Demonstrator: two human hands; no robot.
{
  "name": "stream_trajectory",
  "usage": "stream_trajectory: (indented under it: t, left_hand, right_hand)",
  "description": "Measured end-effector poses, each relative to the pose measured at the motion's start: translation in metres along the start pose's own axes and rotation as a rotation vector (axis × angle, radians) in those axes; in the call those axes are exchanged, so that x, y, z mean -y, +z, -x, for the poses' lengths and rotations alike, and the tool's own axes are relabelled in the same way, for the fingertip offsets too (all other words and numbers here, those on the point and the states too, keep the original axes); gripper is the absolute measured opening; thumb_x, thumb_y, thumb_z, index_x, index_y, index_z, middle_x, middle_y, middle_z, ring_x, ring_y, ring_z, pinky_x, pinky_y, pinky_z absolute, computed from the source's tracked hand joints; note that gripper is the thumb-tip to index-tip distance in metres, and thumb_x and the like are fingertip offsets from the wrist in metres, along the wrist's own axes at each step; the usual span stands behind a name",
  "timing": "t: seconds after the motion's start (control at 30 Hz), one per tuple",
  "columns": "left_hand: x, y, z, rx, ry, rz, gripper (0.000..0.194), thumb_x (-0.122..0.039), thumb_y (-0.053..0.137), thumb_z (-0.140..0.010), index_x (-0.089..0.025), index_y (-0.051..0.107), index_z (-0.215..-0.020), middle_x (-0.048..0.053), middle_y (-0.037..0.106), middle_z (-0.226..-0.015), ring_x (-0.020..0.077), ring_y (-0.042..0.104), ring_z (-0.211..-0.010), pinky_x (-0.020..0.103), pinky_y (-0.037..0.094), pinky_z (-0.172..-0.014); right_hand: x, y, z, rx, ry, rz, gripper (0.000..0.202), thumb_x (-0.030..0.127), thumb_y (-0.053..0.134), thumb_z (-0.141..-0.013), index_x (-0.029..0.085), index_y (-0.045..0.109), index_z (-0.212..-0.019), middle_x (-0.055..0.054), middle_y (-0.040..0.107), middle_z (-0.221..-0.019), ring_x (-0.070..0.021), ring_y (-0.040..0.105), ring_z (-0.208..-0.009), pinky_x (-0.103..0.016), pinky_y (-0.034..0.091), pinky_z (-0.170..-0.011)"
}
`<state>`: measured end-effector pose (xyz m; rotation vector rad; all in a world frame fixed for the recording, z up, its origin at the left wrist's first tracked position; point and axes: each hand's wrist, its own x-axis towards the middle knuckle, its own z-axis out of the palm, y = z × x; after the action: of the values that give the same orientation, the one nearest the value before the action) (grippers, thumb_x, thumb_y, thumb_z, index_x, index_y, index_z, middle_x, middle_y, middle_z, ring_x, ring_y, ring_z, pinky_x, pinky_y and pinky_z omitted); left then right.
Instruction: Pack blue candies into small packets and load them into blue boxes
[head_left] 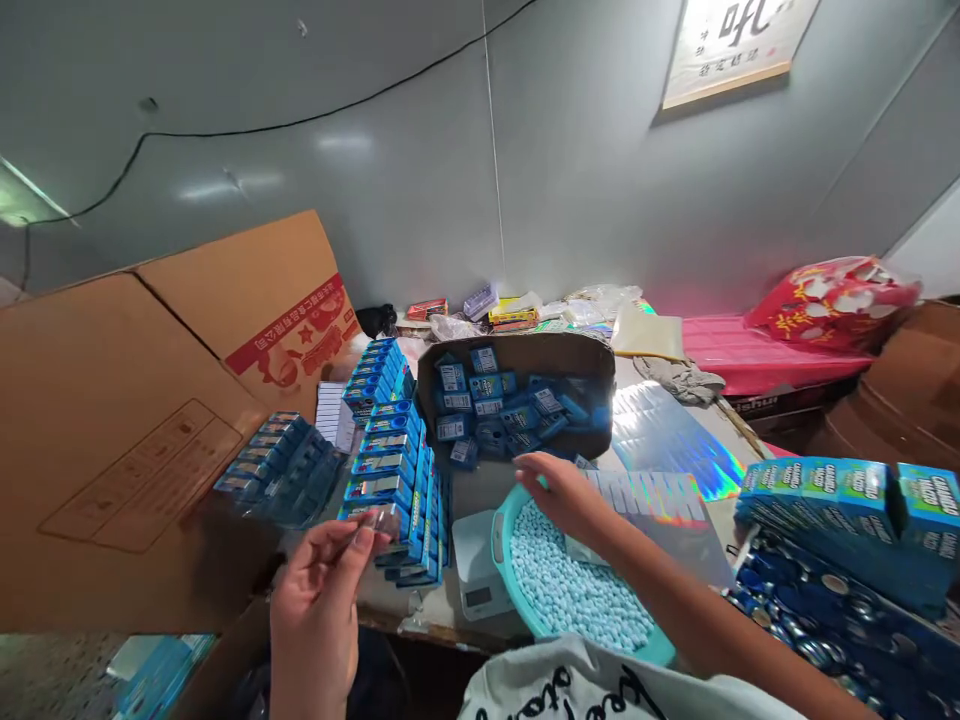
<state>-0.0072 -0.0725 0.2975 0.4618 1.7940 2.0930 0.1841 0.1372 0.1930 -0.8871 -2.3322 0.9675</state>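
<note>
My left hand (319, 600) is raised at the lower left and pinches a small clear plastic bag (379, 522) between thumb and fingers. My right hand (566, 495) reaches over the far rim of a teal bowl (501, 545) filled with small pale blue pellets (570, 585); whether it holds anything is hidden. The bowl rests partly on a small grey scale (476, 575). Behind the bowl a dark box (517, 352) lies tipped toward me, full of loose little blue cartons (499, 410).
Stacked blue cartons (394, 450) stand left of the scale, more in a clear bag (277, 470). Large cardboard flaps (135, 430) rise at the left. Holographic label sheets (667, 440) lie at the right, with green-blue boxes (840, 490) and tins (817, 620) beyond.
</note>
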Motion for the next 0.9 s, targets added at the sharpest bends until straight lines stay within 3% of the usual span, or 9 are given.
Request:
stream_trajectory:
  t: [0.17, 0.3, 0.43, 0.6, 0.73, 0.9]
  left_hand:
    - [-0.012, 0.001, -0.059, 0.216, -0.009, -0.161, 0.037, -0.040, 0.087, -0.062, -0.018, 0.063, -0.079, 0.003, 0.075, -0.083, 0.0165, 0.069, -0.068, 0.026, 0.058, -0.063]
    - [-0.009, 0.012, -0.118, 0.401, 0.006, -0.233, 0.037, -0.042, 0.085, -0.063, -0.018, 0.064, -0.081, 0.001, 0.071, -0.072, 0.0149, 0.067, -0.065, 0.022, 0.051, -0.059]
    - [-0.001, 0.030, -0.173, 0.481, -0.002, -0.280, 0.041, -0.047, 0.085, -0.060, -0.018, 0.064, -0.078, 0.001, 0.069, -0.067, 0.0177, 0.068, -0.066, 0.023, 0.048, -0.058]
    - [0.020, 0.044, -0.222, 0.658, 0.229, -0.587, 0.034, -0.051, 0.075, -0.072, -0.017, 0.068, -0.075, 0.004, 0.070, -0.073, 0.0181, 0.065, -0.071, 0.027, 0.048, -0.069]
    - [0.039, 0.045, -0.238, 0.636, 0.291, -0.748, 0.034, -0.053, 0.070, -0.075, -0.018, 0.068, -0.075, 0.003, 0.070, -0.072, 0.0187, 0.061, -0.066, 0.029, 0.044, -0.064]
    - [0.049, 0.039, -0.243, 0.668, 0.221, -0.687, 0.033, -0.051, 0.071, -0.073, -0.018, 0.067, -0.074, 0.004, 0.071, -0.073, 0.0205, 0.064, -0.071, 0.029, 0.046, -0.068]
  right_hand:
    - [0.109, 0.013, -0.040, 0.115, -0.212, -0.570, 0.042, 0.047, 0.052, -0.097, 0.021, 0.058, -0.129, -0.008, 0.066, -0.116, -0.0194, 0.061, -0.105, -0.034, 0.048, -0.091]
    - [0.149, 0.042, -0.085, 0.094, -0.133, -0.805, 0.046, 0.046, 0.066, -0.087, 0.019, 0.059, -0.123, -0.004, 0.066, -0.096, -0.0170, 0.062, -0.086, -0.029, 0.049, -0.073]
    - [0.147, 0.070, -0.129, -0.086, -0.020, -0.893, 0.016, 0.028, 0.063, -0.081, 0.015, 0.064, -0.091, 0.001, 0.059, -0.071, -0.0122, 0.055, -0.064, -0.024, 0.041, -0.057]
    - [0.123, 0.089, -0.161, -0.152, 0.055, -0.913, 0.014, 0.021, 0.057, -0.074, 0.018, 0.057, -0.088, 0.006, 0.053, -0.062, -0.0091, 0.044, -0.052, -0.023, 0.033, -0.051]
    - [0.104, 0.106, -0.172, -0.195, 0.087, -0.898, 0.016, 0.018, 0.058, -0.069, 0.020, 0.044, -0.078, 0.007, 0.050, -0.062, -0.0093, 0.045, -0.057, -0.022, 0.032, -0.054]
    - [0.098, 0.114, -0.171, -0.146, 0.084, -0.908, 0.018, 0.019, 0.065, -0.068, 0.019, 0.049, -0.075, 0.008, 0.047, -0.062, -0.0080, 0.039, -0.057, -0.021, 0.028, -0.053]
